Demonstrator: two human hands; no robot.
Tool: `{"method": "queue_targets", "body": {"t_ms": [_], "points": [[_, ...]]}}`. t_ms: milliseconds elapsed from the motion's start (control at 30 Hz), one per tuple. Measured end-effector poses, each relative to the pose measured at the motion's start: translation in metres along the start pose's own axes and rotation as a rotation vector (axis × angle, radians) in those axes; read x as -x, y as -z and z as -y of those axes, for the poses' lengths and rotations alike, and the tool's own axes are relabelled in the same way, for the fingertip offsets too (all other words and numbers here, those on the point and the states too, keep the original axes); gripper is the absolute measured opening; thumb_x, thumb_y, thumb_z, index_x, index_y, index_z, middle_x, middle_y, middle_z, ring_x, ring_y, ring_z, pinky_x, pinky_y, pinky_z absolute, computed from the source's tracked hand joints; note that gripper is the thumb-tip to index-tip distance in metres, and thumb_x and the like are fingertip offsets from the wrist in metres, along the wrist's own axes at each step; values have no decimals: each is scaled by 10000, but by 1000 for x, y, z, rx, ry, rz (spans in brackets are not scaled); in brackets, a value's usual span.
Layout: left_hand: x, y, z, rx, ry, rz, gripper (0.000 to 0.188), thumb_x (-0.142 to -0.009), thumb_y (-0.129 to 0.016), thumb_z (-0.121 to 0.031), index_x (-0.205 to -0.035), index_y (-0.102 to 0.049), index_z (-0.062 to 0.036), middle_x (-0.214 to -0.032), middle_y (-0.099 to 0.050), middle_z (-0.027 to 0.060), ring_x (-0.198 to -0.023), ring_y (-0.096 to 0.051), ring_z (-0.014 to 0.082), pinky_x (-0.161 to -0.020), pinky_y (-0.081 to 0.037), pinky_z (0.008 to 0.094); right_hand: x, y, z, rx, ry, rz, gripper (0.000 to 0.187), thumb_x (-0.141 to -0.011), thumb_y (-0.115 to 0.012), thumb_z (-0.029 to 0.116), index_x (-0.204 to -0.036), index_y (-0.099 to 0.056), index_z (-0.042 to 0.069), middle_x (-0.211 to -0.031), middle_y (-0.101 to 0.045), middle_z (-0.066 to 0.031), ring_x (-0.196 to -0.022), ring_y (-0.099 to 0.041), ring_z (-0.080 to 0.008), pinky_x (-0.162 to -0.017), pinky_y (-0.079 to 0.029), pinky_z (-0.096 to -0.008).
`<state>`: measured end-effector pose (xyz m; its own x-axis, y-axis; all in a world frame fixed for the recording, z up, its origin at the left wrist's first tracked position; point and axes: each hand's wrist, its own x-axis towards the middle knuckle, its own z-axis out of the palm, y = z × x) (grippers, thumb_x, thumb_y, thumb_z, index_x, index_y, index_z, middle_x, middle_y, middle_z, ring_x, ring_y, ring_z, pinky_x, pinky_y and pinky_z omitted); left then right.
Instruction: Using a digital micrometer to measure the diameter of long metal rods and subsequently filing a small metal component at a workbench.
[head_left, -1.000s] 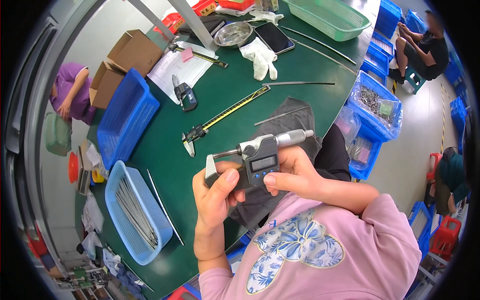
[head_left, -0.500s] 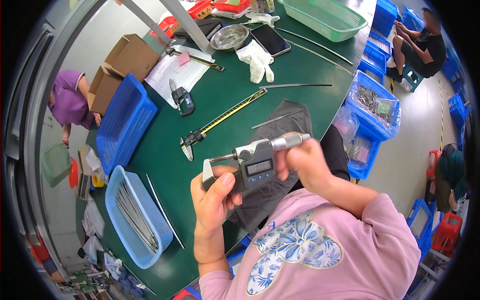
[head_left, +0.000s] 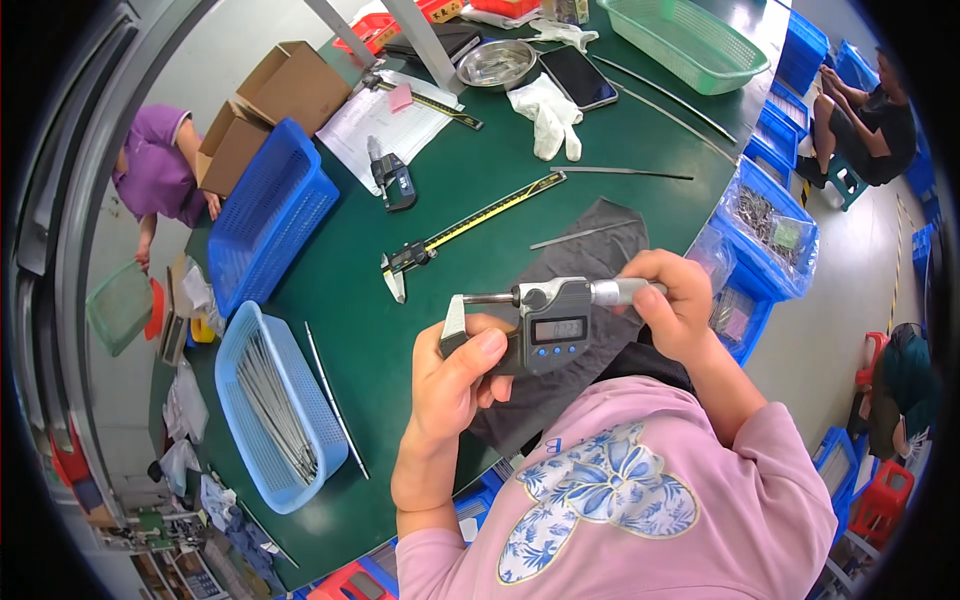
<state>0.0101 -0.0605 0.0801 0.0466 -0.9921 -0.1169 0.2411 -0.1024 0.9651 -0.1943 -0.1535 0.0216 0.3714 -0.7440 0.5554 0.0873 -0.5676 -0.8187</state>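
Note:
A digital micrometer (head_left: 556, 325) with a grey body, a small display and blue buttons is held in front of me, over the near edge of the table. My left hand (head_left: 455, 378) wraps round its C-shaped frame, thumb on the front. With thumb and fingers, my right hand (head_left: 672, 300) grips the silver thimble at the right end. The gap between anvil and spindle looks partly covered by the left fingers; I see no workpiece in it. Beneath lies a dark grey cloth (head_left: 540, 400) with a thin metal strip (head_left: 585, 236) on it.
Beyond my hands lies a digital caliper (head_left: 470, 228), with another micrometer (head_left: 392, 180) farther off. A light-blue basket (head_left: 335, 470) of metal rods stands left, a dark-blue basket (head_left: 275, 215) behind it. White gloves (head_left: 548, 115), a phone (head_left: 578, 78) and a steel bowl (head_left: 497, 62) lie at the back.
My right hand has turned at the thimble, and its fingers now sit over the end. The display reading has changed. The view has shifted slightly; the left hand keeps its hold.

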Motion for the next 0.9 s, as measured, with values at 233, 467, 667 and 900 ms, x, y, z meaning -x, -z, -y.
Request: {"method": "queue_targets", "body": {"t_ms": [233,467,667,900], "points": [[0,-2,3,45,-44,-40,279,-782,-553,-209,-820,-574,66,-590,-559,81,-415,-486,80,-342,-325,170,7,-14,0,-746,-515,-12,213,-772,-582,129,-918,-536,-19,-751,-574,-91,-568,-560,-126,-499,-451,-219],[-7,-9,5,-9,-61,-83,296,-783,-561,-230,-841,-574,59,-602,-566,74,-426,-494,76,-352,-341,168,-4,-31,24,-735,-549,380,343,-732,-645,125,-1009,-512,-26,-824,-561,-47,-699,-529,-86,-607,-451,-229],[-1,-16,14,12,-2,-245,224,-814,-563,-260,-845,-571,-38,-569,-540,11,-446,-455,42,-398,-354,176,-16,-53,12,-825,-597,-387,358,-823,-505,402,-929,-495,60,-673,-446,15,-573,-414,-77,-404,-362,-211],[3,-14,53,268,-160,-196,237,-841,-508,-268,-742,-538,-54,-489,-477,6,-355,-370,33,-333,-274,168,-10,-14,-21,-410,-187,-6,272,-795,-574,190,-973,-511,-7,-782,-490,-76,-644,-502,-115,-543,-395,-185]]}}
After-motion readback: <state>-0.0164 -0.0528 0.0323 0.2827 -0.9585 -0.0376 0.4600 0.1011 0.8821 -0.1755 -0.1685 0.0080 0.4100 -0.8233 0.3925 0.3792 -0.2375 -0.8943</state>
